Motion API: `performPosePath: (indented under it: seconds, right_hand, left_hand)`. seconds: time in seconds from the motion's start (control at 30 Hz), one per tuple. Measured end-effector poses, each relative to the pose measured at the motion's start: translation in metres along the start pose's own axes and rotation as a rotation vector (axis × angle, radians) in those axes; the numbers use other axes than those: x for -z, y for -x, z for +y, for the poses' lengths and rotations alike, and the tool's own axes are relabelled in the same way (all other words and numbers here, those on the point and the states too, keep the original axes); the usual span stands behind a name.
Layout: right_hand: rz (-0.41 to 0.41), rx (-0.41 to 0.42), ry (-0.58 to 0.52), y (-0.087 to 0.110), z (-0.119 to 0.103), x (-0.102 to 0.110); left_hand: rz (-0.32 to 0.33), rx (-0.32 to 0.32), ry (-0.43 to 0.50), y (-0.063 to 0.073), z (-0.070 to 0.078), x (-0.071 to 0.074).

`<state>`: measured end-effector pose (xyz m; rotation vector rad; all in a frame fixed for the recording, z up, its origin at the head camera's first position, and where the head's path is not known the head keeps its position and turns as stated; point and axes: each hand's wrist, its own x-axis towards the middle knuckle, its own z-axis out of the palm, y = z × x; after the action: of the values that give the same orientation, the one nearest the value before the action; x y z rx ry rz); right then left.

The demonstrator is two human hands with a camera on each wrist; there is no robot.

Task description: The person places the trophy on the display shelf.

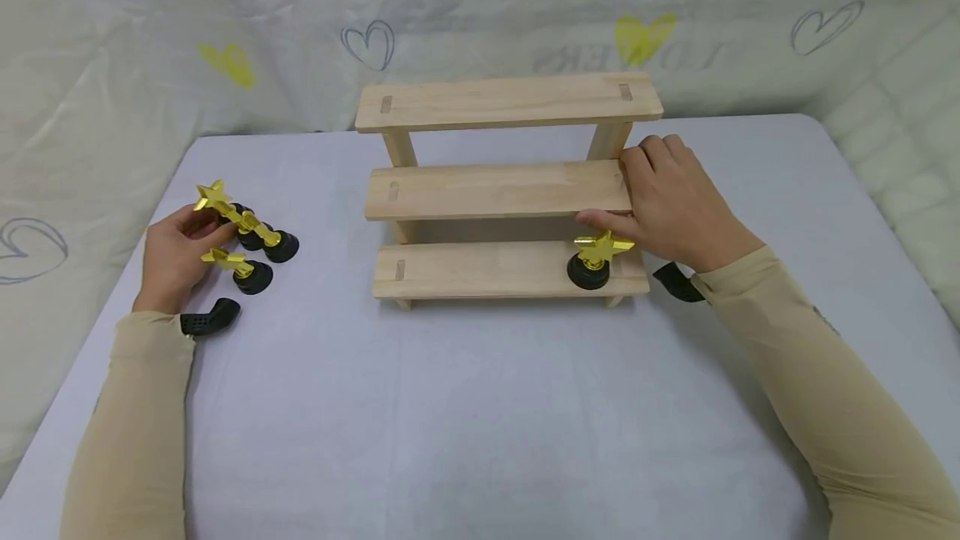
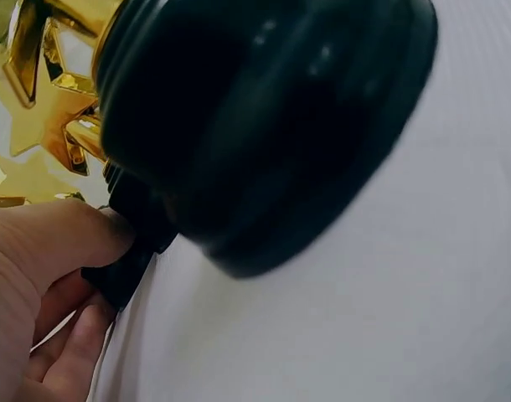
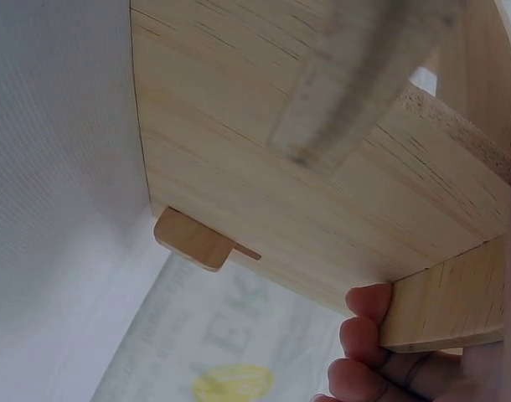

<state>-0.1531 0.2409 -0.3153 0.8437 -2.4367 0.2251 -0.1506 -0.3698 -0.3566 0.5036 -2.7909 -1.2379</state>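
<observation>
Left hand [image 1: 177,258]: at the left of the frame, thumb and fingers pinching the dark base of one trophy [image 2: 120,280], as the left wrist view shows. Crowded beside it on the table [image 1: 480,423] stand or lean other trophies [image 1: 282,247], gold stars on black bases; whether each is fully upright cannot be confirmed, nor the exact count.

Right hand [image 1: 675,202]: right of centre, gripping the right end of the shelf's middle plank [image 1: 495,190], fingers curled round the edge, thumb along the front. Shelf [image 1: 510,98]: three wooden tiers, upper centre. A lone trophy [image 1: 591,267] is upright near the right end of the bottom plank [image 1: 480,273].

Hazards, in the inspector's judgement: the thumb lies just above the lone trophy's star, contact not determinable; a downward slip could topple it. A pull or lift on the middle plank could tilt the shelf and slide that trophy off. At left, the stars overlap closely in view; if points catch, raising the pinched trophy could drag neighbours over. A low pinch on a smooth-looking base may also let it swing.
</observation>
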Motion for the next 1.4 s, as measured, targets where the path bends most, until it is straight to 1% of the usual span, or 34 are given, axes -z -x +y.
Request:
performPosePath:
  seconds: [0.17, 0.3, 0.4, 0.67, 0.8, 0.93, 1.27, 1.4]
  right_hand:
    - [0.013, 0.008, 0.006, 0.001, 0.002, 0.001]
    - [0.009, 0.003, -0.001, 0.004, 0.002, 0.002]
    - [0.004, 0.002, -0.01, 0.005, 0.001, 0.001]
    - [-0.002, 0.002, -0.014, 0.004, -0.001, -0.002]
    - [0.001, 0.002, -0.012, 0.003, -0.001, -0.002]
    - [0.012, 0.008, -0.01, 0.002, 0.0, -0.001]
    - [0.013, 0.003, -0.012, 0.0, 0.0, 0.0]
    - [0.002, -0.005, -0.014, 0.0, -0.001, 0.0]
  left_hand:
    - [-0.002, -0.012, -0.061, -0.001, 0.004, -0.002]
    - [0.0, -0.043, -0.09, 0.0, 0.005, 0.0]
    - [0.001, -0.049, -0.091, 0.001, 0.003, 0.002]
    - [-0.006, -0.038, -0.111, 0.006, -0.005, 0.008]
    - [-0.009, -0.027, -0.099, 0.006, -0.005, 0.008]
    - [0.001, -0.015, -0.08, 0.005, -0.004, 0.007]
    - [0.017, -0.032, -0.099, 0.002, -0.006, 0.008]
    - [0.035, -0.027, -0.072, 0.001, -0.007, 0.006]
